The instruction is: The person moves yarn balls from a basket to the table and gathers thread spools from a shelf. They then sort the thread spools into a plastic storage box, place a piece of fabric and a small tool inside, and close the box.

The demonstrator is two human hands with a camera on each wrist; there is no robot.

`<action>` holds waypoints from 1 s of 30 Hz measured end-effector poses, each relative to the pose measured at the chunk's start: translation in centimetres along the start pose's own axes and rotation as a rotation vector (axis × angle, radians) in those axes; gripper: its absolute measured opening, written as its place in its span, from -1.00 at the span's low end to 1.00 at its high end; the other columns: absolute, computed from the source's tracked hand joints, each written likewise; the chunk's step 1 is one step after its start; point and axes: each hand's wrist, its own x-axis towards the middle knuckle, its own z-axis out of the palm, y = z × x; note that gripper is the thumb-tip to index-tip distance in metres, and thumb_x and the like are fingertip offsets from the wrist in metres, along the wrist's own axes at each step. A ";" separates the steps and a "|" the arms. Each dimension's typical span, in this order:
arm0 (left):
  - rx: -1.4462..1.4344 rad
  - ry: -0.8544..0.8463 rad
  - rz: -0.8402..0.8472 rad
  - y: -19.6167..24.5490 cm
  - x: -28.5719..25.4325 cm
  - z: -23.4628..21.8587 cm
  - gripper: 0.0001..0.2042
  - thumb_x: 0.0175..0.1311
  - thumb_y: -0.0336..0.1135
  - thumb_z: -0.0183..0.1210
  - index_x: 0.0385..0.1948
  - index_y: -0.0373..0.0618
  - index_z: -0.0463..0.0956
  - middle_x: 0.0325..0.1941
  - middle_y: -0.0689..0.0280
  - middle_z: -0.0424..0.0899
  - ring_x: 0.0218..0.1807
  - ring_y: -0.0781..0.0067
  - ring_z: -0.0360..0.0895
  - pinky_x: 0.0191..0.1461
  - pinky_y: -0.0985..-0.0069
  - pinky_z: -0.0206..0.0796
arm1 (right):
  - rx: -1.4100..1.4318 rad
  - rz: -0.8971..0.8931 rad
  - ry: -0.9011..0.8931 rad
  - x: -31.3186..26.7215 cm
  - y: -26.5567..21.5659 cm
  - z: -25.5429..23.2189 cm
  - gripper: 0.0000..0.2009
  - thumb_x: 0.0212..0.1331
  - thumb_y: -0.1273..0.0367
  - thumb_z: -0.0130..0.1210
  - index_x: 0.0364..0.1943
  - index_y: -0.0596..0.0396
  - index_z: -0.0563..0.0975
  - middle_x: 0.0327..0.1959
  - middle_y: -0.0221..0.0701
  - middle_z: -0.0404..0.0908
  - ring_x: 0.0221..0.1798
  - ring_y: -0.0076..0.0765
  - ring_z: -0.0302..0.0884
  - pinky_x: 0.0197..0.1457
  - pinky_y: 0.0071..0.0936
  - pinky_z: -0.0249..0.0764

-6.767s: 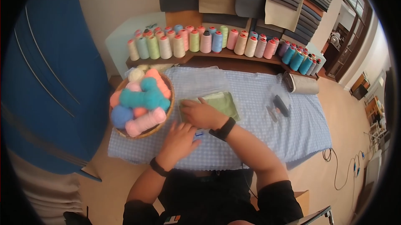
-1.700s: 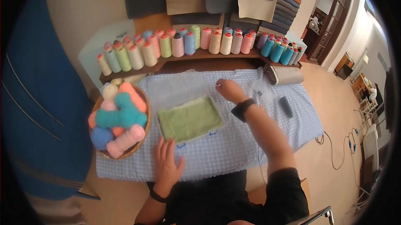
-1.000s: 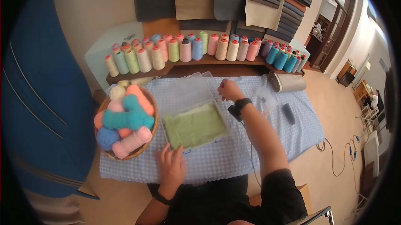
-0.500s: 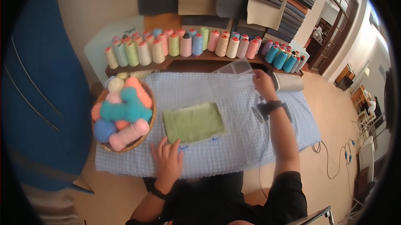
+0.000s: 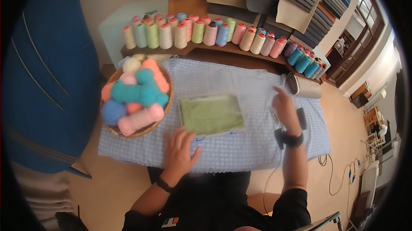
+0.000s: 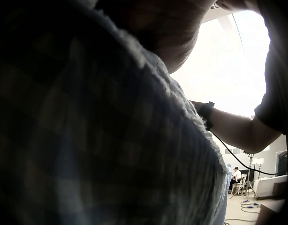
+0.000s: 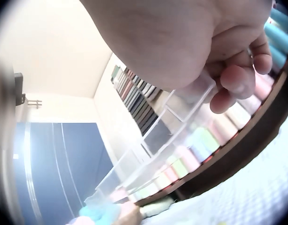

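A green cloth (image 5: 210, 114) lies flat in a shallow clear box (image 5: 243, 124) with blue latches at its front. My left hand (image 5: 179, 151) rests at the box's front left corner, fingers extended. To the right of the box, my right hand (image 5: 286, 110) is raised over the table. Seen in the right wrist view, that hand (image 7: 181, 42) pinches the corner of a clear plastic panel (image 7: 155, 133) with ridged lines. The panel is faint in the head view. Dark checked cloth (image 6: 111, 131) fills most of the left wrist view.
A basket (image 5: 171, 95) of yarn stands left on the checked tablecloth (image 5: 141, 149). Thread spools (image 5: 210, 34) line the shelf behind. At right lie a grey roll (image 5: 307, 87) and a dark grey object (image 5: 302, 118). A cable (image 5: 271, 175) hangs from my right wrist.
My right hand has moved rightward from the box, with the clear panel in its fingers. The panel stood raised half a second ago. My left hand has stayed at the box's front edge.
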 end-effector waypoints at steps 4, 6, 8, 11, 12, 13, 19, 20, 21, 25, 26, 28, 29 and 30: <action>-0.118 0.058 -0.009 -0.6 -0.5 0.1 -0.42 0.36 -0.24 0.33 0.37 -0.24 0.37 0.44 0.00 0.41 0.52 -0.15 0.35 0.62 -0.29 0.02 | -0.036 -0.063 -0.091 -2.7 -3.9 4.4 -0.59 0.43 0.42 0.01 0.31 0.21 0.58 -0.46 -0.09 0.65 -0.39 -0.09 0.68 -0.16 -0.19 0.57; -0.181 0.096 -0.020 -0.8 -0.6 -0.1 -0.38 0.38 -0.24 0.31 0.40 -0.29 0.31 0.48 -0.06 0.38 0.52 -0.21 0.33 0.63 -0.25 0.03 | -0.018 -0.071 -0.111 -3.1 -3.7 6.0 -0.59 0.44 0.42 0.00 0.30 0.20 0.58 -0.45 -0.05 0.66 -0.37 0.00 0.70 -0.16 -0.16 0.58; -0.243 0.125 -0.041 -0.9 -0.5 -0.3 -0.36 0.40 -0.25 0.30 0.42 -0.34 0.27 0.52 -0.11 0.36 0.53 -0.26 0.32 0.64 -0.21 0.02 | -0.010 -0.078 -0.126 -3.1 -3.1 7.3 -0.60 0.44 0.42 0.00 0.30 0.20 0.58 -0.43 0.00 0.67 -0.34 0.08 0.71 -0.15 -0.12 0.58; -0.257 0.100 -0.038 -0.9 -0.2 -0.6 -0.33 0.41 -0.25 0.28 0.45 -0.37 0.22 0.54 -0.16 0.33 0.53 -0.30 0.31 0.65 -0.20 -0.01 | 0.000 -0.074 -0.129 -3.3 -2.6 8.3 -0.60 0.44 0.41 0.00 0.29 0.19 0.59 -0.39 0.05 0.69 -0.29 0.17 0.73 -0.13 -0.06 0.59; -0.259 0.110 -0.043 -1.1 -0.3 -0.4 -0.31 0.39 -0.24 0.30 0.46 -0.35 0.21 0.54 -0.16 0.34 0.53 -0.30 0.31 0.65 -0.22 -0.01 | 0.004 -0.070 -0.125 -3.4 -2.7 8.3 -0.60 0.43 0.40 0.00 0.29 0.18 0.59 -0.39 0.06 0.69 -0.29 0.19 0.73 -0.12 -0.05 0.59; -0.263 0.116 -0.048 -1.2 -0.4 0.1 -0.29 0.37 -0.23 0.32 0.47 -0.34 0.21 0.54 -0.15 0.34 0.53 -0.30 0.31 0.64 -0.24 -0.01 | 0.007 -0.063 -0.120 -3.6 -2.7 8.3 -0.60 0.43 0.40 0.01 0.29 0.18 0.59 -0.38 0.07 0.69 -0.28 0.20 0.73 -0.12 -0.03 0.59; -0.248 0.125 -0.048 -1.3 -0.2 0.3 -0.34 0.42 -0.28 0.26 0.47 -0.38 0.22 0.49 -0.19 0.35 0.46 -0.29 0.36 0.58 -0.10 0.13 | -0.158 -0.096 -0.019 -4.1 -3.4 9.2 -0.63 0.42 0.39 0.04 0.24 0.14 0.62 -0.41 0.03 0.71 -0.31 0.25 0.71 -0.12 0.03 0.61; -0.252 0.131 -0.045 -1.4 -0.1 0.4 -0.35 0.43 -0.29 0.26 0.46 -0.38 0.23 0.48 -0.18 0.36 0.45 -0.27 0.37 0.56 -0.08 0.17 | -0.187 -0.116 -0.011 -4.2 -3.5 9.2 -0.64 0.41 0.39 0.05 0.22 0.14 0.62 -0.44 0.01 0.70 -0.34 0.24 0.70 -0.11 0.02 0.61; -0.246 0.131 -0.042 -1.4 0.0 0.4 -0.36 0.43 -0.29 0.26 0.45 -0.38 0.25 0.47 -0.17 0.37 0.44 -0.27 0.38 0.54 -0.06 0.20 | -0.215 -0.138 -0.004 -4.2 -3.5 9.3 -0.65 0.41 0.39 0.06 0.21 0.14 0.63 -0.47 -0.01 0.69 -0.37 0.22 0.69 -0.10 0.01 0.61; -0.244 0.118 -0.054 -1.4 0.1 0.3 -0.41 0.44 -0.29 0.26 0.41 -0.37 0.31 0.44 -0.16 0.38 0.41 -0.24 0.40 0.51 -0.03 0.24 | -0.292 -0.225 0.014 -4.1 -3.1 9.4 -0.66 0.39 0.41 0.07 0.19 0.16 0.63 -0.59 -0.08 0.64 -0.48 0.14 0.65 -0.05 -0.04 0.60; -0.252 0.113 -0.060 -1.4 0.1 0.3 -0.42 0.44 -0.29 0.26 0.41 -0.36 0.32 0.44 -0.16 0.38 0.41 -0.24 0.40 0.51 -0.03 0.24 | -0.310 -0.225 0.006 -4.0 -3.1 9.4 -0.65 0.38 0.41 0.07 0.19 0.16 0.63 -0.58 -0.09 0.65 -0.48 0.12 0.65 -0.04 -0.05 0.59; -0.226 0.103 -0.067 -1.4 0.1 0.2 -0.44 0.43 -0.30 0.26 0.40 -0.35 0.35 0.44 -0.15 0.39 0.41 -0.24 0.40 0.51 -0.03 0.24 | -0.345 -0.225 -0.010 -4.1 -3.2 9.4 -0.64 0.37 0.41 0.07 0.21 0.17 0.62 -0.57 -0.10 0.66 -0.47 0.08 0.66 -0.01 -0.07 0.58; -0.214 0.097 -0.072 -1.3 0.1 0.2 -0.44 0.43 -0.30 0.26 0.39 -0.34 0.36 0.44 -0.14 0.39 0.41 -0.24 0.40 0.50 -0.03 0.24 | -0.351 -0.234 -0.007 -4.2 -3.2 9.3 -0.63 0.37 0.42 0.08 0.21 0.17 0.61 -0.54 -0.09 0.67 -0.45 0.09 0.66 -0.02 -0.05 0.58; -0.215 0.092 -0.080 -1.3 0.0 0.1 -0.44 0.42 -0.31 0.26 0.40 -0.34 0.36 0.44 -0.14 0.39 0.41 -0.24 0.40 0.50 -0.03 0.24 | -0.356 -0.242 -0.004 -4.3 -3.3 9.2 -0.63 0.37 0.42 0.08 0.22 0.18 0.60 -0.51 -0.08 0.69 -0.42 0.11 0.67 -0.04 -0.04 0.59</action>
